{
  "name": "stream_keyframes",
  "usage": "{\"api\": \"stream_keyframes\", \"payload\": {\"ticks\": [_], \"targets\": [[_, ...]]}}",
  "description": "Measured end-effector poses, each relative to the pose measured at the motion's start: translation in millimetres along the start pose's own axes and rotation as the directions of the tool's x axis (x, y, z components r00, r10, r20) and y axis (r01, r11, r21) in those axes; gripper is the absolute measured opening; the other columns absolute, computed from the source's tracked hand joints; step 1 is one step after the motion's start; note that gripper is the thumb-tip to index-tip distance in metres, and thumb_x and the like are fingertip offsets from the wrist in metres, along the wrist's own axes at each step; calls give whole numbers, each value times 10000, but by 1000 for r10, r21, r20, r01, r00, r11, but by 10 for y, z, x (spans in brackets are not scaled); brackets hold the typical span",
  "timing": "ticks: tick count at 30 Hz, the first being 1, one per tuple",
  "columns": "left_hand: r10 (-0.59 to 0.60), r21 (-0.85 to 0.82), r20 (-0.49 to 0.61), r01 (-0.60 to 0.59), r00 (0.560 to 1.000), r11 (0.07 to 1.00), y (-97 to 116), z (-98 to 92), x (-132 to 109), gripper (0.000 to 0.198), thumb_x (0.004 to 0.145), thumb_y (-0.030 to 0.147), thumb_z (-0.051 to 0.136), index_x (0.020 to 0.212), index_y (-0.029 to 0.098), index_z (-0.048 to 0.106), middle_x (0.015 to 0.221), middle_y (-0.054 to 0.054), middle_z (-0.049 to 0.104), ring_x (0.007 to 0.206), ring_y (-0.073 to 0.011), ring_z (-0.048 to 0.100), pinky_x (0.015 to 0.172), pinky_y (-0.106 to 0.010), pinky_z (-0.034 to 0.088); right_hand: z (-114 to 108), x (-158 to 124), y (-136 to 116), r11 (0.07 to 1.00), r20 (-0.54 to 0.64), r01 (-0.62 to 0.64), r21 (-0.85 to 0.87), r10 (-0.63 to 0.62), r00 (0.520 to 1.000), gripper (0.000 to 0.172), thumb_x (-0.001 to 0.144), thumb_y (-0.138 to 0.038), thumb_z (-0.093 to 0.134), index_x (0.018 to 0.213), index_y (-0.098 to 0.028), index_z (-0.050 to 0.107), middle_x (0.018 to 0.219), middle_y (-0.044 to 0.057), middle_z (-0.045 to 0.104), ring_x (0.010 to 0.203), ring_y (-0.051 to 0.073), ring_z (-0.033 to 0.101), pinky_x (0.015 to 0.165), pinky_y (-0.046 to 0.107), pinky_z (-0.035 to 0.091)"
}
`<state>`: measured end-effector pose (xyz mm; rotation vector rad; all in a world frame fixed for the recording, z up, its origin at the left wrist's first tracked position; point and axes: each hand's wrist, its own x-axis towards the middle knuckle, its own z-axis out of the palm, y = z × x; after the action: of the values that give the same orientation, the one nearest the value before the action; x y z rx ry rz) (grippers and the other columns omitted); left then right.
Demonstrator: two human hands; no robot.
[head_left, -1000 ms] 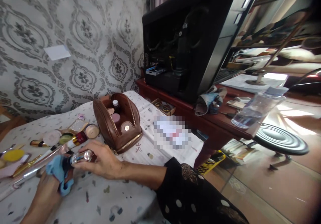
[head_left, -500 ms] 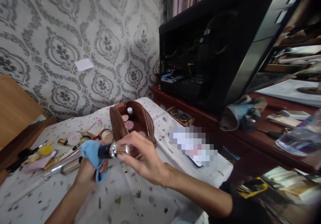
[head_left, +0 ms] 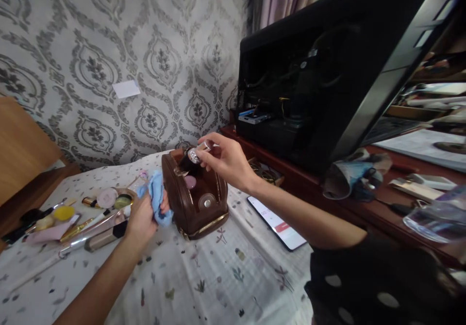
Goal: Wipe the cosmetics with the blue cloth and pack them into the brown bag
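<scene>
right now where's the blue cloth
In the head view, the blue cloth is left of centre, in the left hand, just to the left of the open brown bag.

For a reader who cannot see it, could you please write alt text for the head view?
The right hand holds a black-and-silver container at an open brown bag; the left hand holds a blue cloth.

A white card (head_left: pixel 126 89) is on the patterned wall (head_left: pixel 61 48), upper left. At upper right, a purple curtain (head_left: pixel 286 0) hangs behind a black computer case (head_left: pixel 324 80). A lit phone (head_left: pixel 278 224) lies below and right of centre.
</scene>
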<state>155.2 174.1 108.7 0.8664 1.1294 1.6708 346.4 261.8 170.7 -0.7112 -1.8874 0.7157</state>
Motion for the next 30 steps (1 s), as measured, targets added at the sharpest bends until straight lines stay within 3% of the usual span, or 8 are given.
{"api": "stream_keyframes", "payload": {"ticks": [5,11,18,30], "targets": [[-49,68,-110,56,993,996,-249,-385,-142,451,676,519,795,707,196,482,466,77,471,384,-60,368,368,-162,284,6,265,112,892,111,26,-451,28,993,230,892,-203,585,1113,-146,612,942,38,700,874,180,638,791,273,457],[-193,2,-231,198,954,980,-595,-736,-275,540,554,543,854,747,201,484,467,84,497,384,-63,397,374,-154,291,185,415,225,705,296,97,-702,165,941,233,914,-162,552,1144,-149,587,1048,95,703,968,215,630,794,279,429],[-200,92,-242,227,949,969,-599,-710,-358,534,573,561,844,836,203,549,474,91,484,381,-69,401,369,-159,285,368,562,319,617,331,80,-783,304,893,314,911,-163,548,1222,-132,584,1184,152,681,1099,263,638,831,294,471],[-175,175,-158,202,972,964,-636,-745,-371,503,602,591,826,781,184,590,497,83,438,401,-59,359,359,-156,287,524,733,345,593,398,86,-801,419,816,355,846,-112,619,1196,-111,677,1189,179,716,1139,283,672,861,279,526]]}}
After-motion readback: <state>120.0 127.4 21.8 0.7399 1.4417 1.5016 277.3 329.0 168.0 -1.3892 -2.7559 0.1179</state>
